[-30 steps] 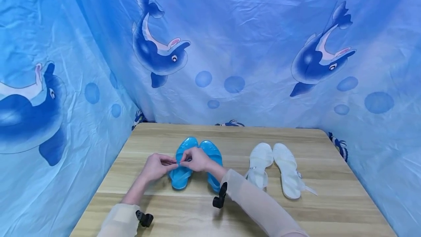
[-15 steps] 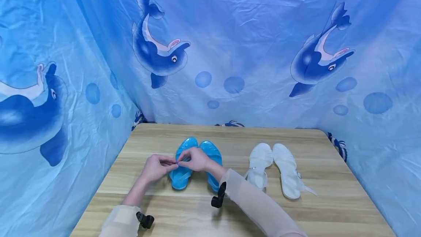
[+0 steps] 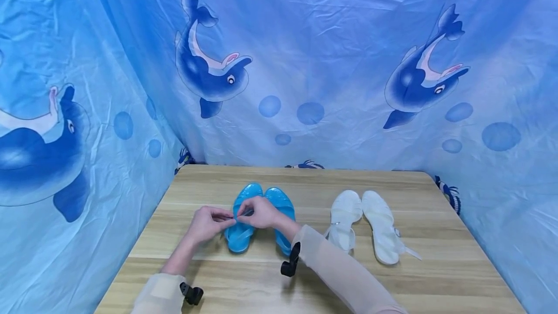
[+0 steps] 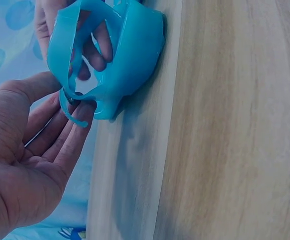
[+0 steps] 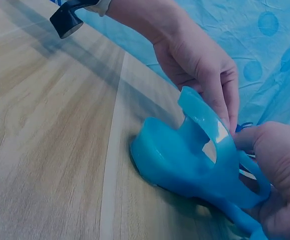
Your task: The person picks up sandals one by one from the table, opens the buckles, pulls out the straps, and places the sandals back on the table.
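Observation:
A glossy blue sandal (image 3: 239,240) stands on the wooden table, toe toward the back. Its ankle strap (image 4: 60,55) rises in a loop above the heel. My left hand (image 3: 206,223) pinches the strap by the buckle, on the sandal's left side, thumb on top and fingers beneath. A loose strap end (image 4: 73,116) curls down over those fingers. From the other side my right hand (image 3: 261,212) reaches across and pinches at the same spot, thumb against forefinger; its fingertips meet the left ones. The matching blue sandal (image 3: 279,197) lies just right, partly under my right hand and forearm.
Two white sandals (image 3: 379,227) lie to the right on the wooden table (image 3: 305,178), one with its strap spread outward. My right sleeve (image 3: 340,265) passes in front of them. A blue dolphin-print curtain (image 3: 314,71) hangs behind and along the sides.
Both hands stay at the strap of the left blue sandal. Only the right fingertips shift slightly; the sandals keep their places.

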`<state>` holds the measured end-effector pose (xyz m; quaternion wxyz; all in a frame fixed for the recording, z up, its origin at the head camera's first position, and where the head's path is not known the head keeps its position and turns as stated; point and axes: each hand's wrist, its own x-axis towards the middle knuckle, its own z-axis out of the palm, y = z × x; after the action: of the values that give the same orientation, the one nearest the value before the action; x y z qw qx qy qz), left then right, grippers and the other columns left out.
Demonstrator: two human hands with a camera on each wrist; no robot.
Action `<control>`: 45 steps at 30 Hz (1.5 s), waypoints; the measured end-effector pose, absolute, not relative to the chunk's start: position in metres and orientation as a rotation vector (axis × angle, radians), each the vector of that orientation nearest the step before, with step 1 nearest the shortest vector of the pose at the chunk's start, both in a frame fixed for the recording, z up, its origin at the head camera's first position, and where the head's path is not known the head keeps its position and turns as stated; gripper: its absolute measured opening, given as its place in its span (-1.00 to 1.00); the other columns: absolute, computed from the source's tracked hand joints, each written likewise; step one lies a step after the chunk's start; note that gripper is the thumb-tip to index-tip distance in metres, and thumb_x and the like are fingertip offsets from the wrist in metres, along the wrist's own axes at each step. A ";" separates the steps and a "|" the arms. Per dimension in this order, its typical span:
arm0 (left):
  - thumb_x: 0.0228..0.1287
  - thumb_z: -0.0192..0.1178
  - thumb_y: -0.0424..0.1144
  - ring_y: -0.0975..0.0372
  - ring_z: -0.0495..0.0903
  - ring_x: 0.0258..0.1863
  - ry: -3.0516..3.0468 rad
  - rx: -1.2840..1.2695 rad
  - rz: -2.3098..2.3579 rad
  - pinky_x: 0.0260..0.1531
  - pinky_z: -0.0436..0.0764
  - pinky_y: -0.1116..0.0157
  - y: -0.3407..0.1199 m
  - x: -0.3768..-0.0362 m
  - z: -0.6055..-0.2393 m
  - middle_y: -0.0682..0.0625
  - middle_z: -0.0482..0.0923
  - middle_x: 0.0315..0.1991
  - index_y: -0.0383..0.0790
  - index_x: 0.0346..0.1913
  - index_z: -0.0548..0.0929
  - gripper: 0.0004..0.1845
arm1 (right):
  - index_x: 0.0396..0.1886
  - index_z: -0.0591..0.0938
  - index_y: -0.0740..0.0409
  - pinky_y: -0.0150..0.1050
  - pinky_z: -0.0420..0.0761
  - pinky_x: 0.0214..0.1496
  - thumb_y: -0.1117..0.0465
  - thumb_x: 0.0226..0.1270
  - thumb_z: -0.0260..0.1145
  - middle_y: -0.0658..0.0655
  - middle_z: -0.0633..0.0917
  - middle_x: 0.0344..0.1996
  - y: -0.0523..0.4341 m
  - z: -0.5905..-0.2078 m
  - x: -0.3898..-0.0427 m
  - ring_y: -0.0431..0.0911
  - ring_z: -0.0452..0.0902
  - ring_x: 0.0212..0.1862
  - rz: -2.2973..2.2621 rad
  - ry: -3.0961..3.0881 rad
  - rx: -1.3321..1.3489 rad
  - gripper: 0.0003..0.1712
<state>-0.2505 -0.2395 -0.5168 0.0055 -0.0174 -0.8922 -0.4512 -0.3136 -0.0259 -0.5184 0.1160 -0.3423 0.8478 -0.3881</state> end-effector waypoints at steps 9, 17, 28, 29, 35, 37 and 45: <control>0.27 0.56 -0.15 0.24 0.83 -0.20 -2.809 -0.012 -1.404 -0.20 0.75 0.42 -0.242 -0.246 -0.518 -0.03 0.87 -0.17 -0.15 -0.08 0.89 -0.77 | -0.18 0.85 -0.11 -0.43 0.67 0.00 0.09 0.51 0.44 -0.15 0.86 -0.16 -0.031 -0.520 -0.312 -0.35 0.71 -0.05 -1.125 2.487 -0.985 -0.91; 0.28 0.55 -0.13 0.24 0.83 -0.20 -2.807 -0.034 -1.392 -0.20 0.75 0.41 -0.245 -0.245 -0.518 -0.03 0.87 -0.18 -0.15 -0.08 0.89 -0.78 | -0.23 0.83 -0.08 -0.44 0.65 -0.07 0.12 0.50 0.45 -0.14 0.84 -0.20 -0.029 -0.522 -0.314 -0.37 0.66 -0.15 -1.147 2.446 -0.999 -0.92; 0.23 0.59 -0.16 0.21 0.83 -0.23 -2.783 -0.072 -1.414 -0.23 0.76 0.40 -0.243 -0.243 -0.521 -0.09 0.87 -0.18 -0.21 -0.11 0.89 -0.76 | -0.34 0.79 -0.06 -0.47 0.57 -0.20 0.05 0.45 0.49 -0.18 0.83 -0.33 -0.036 -0.522 -0.312 -0.38 0.61 -0.30 -1.134 2.498 -1.007 -0.85; 0.24 0.58 -0.16 0.21 0.83 -0.23 -2.791 -0.085 -1.398 -0.24 0.76 0.40 -0.243 -0.243 -0.521 -0.09 0.87 -0.18 -0.21 -0.11 0.89 -0.76 | -0.33 0.80 -0.06 -0.48 0.59 -0.16 0.06 0.45 0.50 -0.18 0.83 -0.33 -0.036 -0.523 -0.311 -0.39 0.63 -0.28 -1.134 2.497 -1.012 -0.87; 0.28 0.55 -0.16 0.25 0.81 -0.21 -2.829 -0.102 -1.343 -0.20 0.75 0.39 -0.245 -0.244 -0.521 -0.03 0.87 -0.16 -0.13 -0.10 0.90 -0.81 | -0.19 0.86 -0.11 -0.47 0.66 0.00 0.06 0.51 0.44 -0.18 0.86 -0.21 -0.036 -0.524 -0.311 -0.39 0.71 -0.10 -1.099 2.481 -1.055 -0.89; 0.30 0.53 -0.16 0.25 0.81 -0.21 -2.838 -0.106 -1.350 -0.19 0.76 0.37 -0.246 -0.245 -0.522 -0.03 0.87 -0.15 -0.13 -0.07 0.89 -0.80 | -0.16 0.86 -0.11 -0.47 0.65 0.01 0.05 0.53 0.42 -0.17 0.86 -0.18 -0.035 -0.524 -0.311 -0.38 0.71 -0.06 -1.085 2.479 -1.077 -0.87; 0.32 0.52 -0.15 0.23 0.84 -0.22 -2.814 -0.157 -1.449 -0.18 0.77 0.37 -0.245 -0.255 -0.519 -0.09 0.87 -0.17 -0.24 -0.02 0.87 -0.72 | -0.03 0.84 -0.07 -0.47 0.64 -0.03 0.08 0.58 0.37 -0.14 0.85 -0.10 -0.031 -0.518 -0.316 -0.39 0.69 -0.10 -1.053 2.511 -1.182 -0.83</control>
<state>-0.2545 -0.2446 -0.5187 -0.0139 -0.0495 -0.8879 -0.4571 -0.3156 -0.0308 -0.5185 0.0865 -0.3968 0.8427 -0.3534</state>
